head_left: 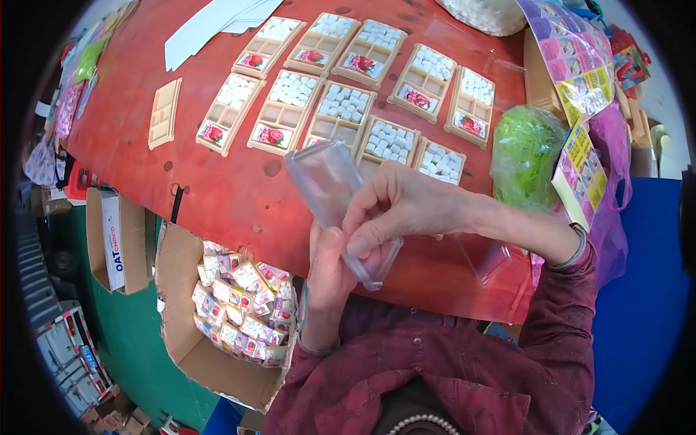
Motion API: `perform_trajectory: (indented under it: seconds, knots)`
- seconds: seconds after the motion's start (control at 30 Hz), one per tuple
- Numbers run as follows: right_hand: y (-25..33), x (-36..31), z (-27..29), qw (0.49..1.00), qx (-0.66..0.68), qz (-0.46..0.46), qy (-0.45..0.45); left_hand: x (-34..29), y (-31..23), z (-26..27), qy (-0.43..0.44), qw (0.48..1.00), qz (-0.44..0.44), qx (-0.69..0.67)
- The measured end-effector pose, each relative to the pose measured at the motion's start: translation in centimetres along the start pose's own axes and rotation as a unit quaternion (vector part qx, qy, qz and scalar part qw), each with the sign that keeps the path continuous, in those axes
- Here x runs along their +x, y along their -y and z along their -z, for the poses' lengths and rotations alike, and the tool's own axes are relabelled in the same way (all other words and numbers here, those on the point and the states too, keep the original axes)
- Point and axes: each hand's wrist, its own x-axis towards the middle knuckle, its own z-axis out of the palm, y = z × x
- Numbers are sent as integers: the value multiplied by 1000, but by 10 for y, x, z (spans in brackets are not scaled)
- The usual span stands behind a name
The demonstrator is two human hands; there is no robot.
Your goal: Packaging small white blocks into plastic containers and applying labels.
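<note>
Above the table's near edge, my left hand [326, 272] grips a clear plastic case [328, 181] from its lower side. My right hand [391, 206] crosses in front and pinches the case with thumb and fingers. The case is tilted, with its far end toward the trays; the fingers hide part of its middle. Just beyond my hands stand several beige compartment trays [286, 112] in rows, holding small white cubes [343, 104] and, in most, a card with a red picture [270, 136]. My right hand partly covers the nearest trays.
A bare beige tray [165, 114] lies left on the red table [239, 196]. White sheets [210, 29] lie at the back. Below left, an open carton [181, 330] holds several wrapped packs [246, 312]. Right are a bag of green shreds [525, 156] and printed sheets [580, 174].
</note>
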Motion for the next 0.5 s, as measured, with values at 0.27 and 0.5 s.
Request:
perform_trajectory:
  seconds: [0.27, 0.5]
  knots:
    - [-3, 5, -1, 999, 38, -9, -3, 2, -4, 1, 28, 999, -25, 8]
    - [-8, 6, 2, 998, 67, -10, 0, 2, 2, 12, 10, 1000, -11, -3]
